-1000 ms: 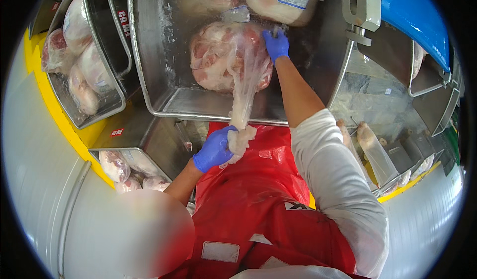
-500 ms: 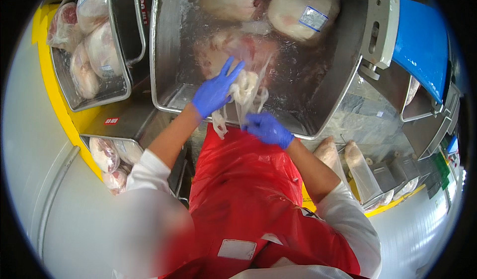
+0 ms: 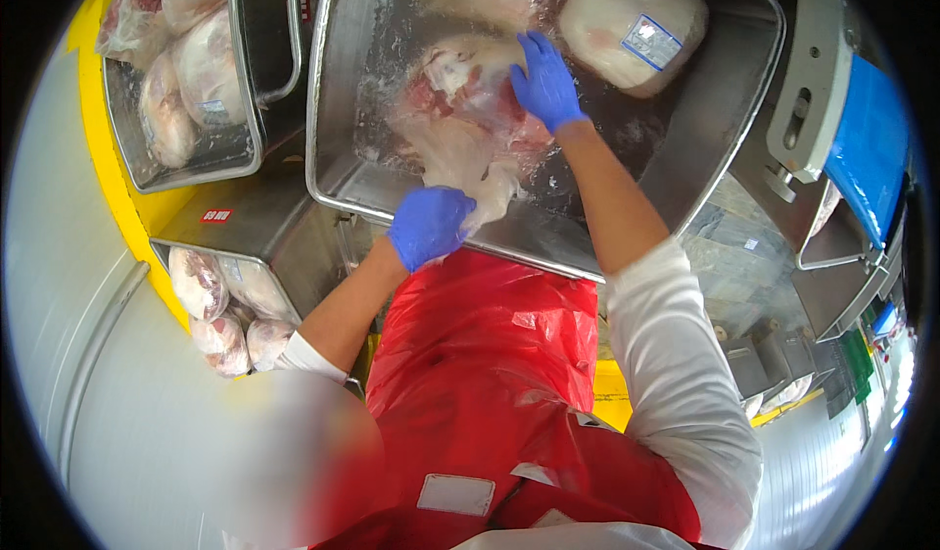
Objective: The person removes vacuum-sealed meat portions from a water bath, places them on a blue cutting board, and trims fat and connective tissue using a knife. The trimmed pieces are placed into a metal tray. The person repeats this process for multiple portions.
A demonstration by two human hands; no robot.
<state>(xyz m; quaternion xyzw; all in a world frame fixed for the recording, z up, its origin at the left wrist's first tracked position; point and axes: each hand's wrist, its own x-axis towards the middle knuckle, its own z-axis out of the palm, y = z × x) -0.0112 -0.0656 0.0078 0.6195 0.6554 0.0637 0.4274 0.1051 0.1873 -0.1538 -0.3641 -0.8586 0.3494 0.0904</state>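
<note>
A large steel tub of water stands in front of me. In it lies a big cut of meat, red with pale fat, partly inside a loose clear plastic bag. Gathered at the tub's near rim, the end of this bag is in my left hand, whose blue-gloved fingers are closed on it. My right hand, also gloved in blue, rests with fingers stretched out against the right side of the meat. Just beyond it is a bagged pale cut with a label.
At left, a steel bin holds several bagged cuts. Below it, another steel bin lies tilted with more bagged meat at its mouth. A grey metal bracket and a blue panel stand at right.
My right hand has moved from the near rim up onto the meat. My left hand has come back toward the rim and closed on the bag. More bare meat shows.
</note>
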